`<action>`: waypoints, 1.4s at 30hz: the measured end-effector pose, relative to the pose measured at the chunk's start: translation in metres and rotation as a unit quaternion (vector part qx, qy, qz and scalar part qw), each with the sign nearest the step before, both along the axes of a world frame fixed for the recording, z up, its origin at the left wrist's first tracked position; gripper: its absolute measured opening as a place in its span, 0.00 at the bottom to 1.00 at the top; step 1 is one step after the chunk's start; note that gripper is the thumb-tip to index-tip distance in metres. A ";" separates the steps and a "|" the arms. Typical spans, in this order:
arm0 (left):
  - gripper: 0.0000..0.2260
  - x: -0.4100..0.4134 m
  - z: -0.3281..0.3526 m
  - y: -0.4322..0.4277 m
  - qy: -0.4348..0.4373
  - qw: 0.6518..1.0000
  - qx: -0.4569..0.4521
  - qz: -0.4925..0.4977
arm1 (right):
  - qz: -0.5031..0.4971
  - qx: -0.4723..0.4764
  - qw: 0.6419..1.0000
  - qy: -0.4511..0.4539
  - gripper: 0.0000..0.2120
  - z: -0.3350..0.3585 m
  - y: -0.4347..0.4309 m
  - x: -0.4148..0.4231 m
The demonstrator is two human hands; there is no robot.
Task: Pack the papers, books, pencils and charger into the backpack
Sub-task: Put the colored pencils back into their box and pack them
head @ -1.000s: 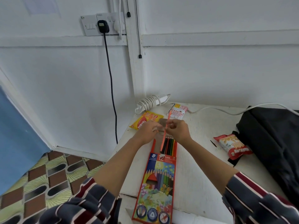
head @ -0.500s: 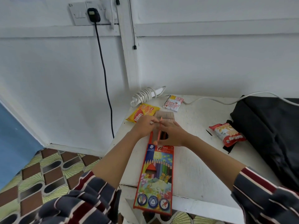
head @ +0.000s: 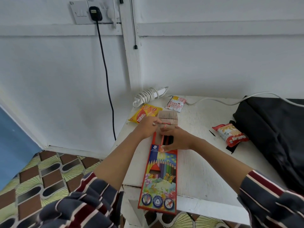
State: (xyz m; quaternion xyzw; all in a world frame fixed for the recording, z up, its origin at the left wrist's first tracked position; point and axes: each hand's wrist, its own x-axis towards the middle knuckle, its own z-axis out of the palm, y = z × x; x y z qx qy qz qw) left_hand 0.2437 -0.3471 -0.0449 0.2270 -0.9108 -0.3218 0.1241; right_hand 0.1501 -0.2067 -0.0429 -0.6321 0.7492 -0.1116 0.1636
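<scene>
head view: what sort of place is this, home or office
Most likely a room in a home, not an office: a small white table pushed against a plain white wall near a wall socket, a patterned floor, and snack packets lying beside a coloured pencil box.

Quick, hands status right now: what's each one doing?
Left hand: pinching a pencil.
Right hand: open, fingers resting on the open end of the pencil box.
</scene>
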 end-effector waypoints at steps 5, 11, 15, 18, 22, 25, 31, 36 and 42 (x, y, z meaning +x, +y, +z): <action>0.14 -0.001 0.001 -0.001 -0.010 1.000 -0.005 -0.003 | -0.010 0.008 1.000 -0.001 0.30 -0.005 -0.001 -0.001; 0.10 -0.015 0.019 0.006 0.082 0.994 -0.068 0.023 | -0.080 -0.081 0.990 -0.081 0.21 0.006 0.006 -0.008; 0.12 -0.040 0.047 0.024 0.096 0.990 -0.101 -0.029 | -0.156 -0.153 0.976 0.009 0.15 0.032 0.022 -0.038; 0.13 -0.067 0.062 0.045 0.056 0.986 -0.129 -0.084 | -0.232 -0.152 0.957 0.083 0.14 0.051 0.043 -0.065; 0.14 -0.102 0.081 0.084 0.034 0.973 -0.181 -0.138 | -0.313 -0.127 0.934 0.120 0.15 0.078 0.088 -0.094; 0.14 -0.129 0.092 0.121 0.051 0.960 -0.206 -0.180 | -0.344 -0.110 0.924 0.128 0.15 0.096 0.132 -0.109; 0.13 -0.180 0.113 0.217 0.078 0.938 -0.203 -0.269 | -0.401 -0.097 0.904 0.110 0.15 0.116 0.234 -0.133; 0.13 -0.221 0.119 0.307 0.087 0.920 -0.206 -0.322 | -0.436 -0.085 0.887 0.123 0.14 0.126 0.322 -0.155; 0.13 -0.266 0.127 0.418 0.090 0.912 -0.193 -0.351 | -0.479 -0.097 0.864 0.125 0.16 0.128 0.432 -0.185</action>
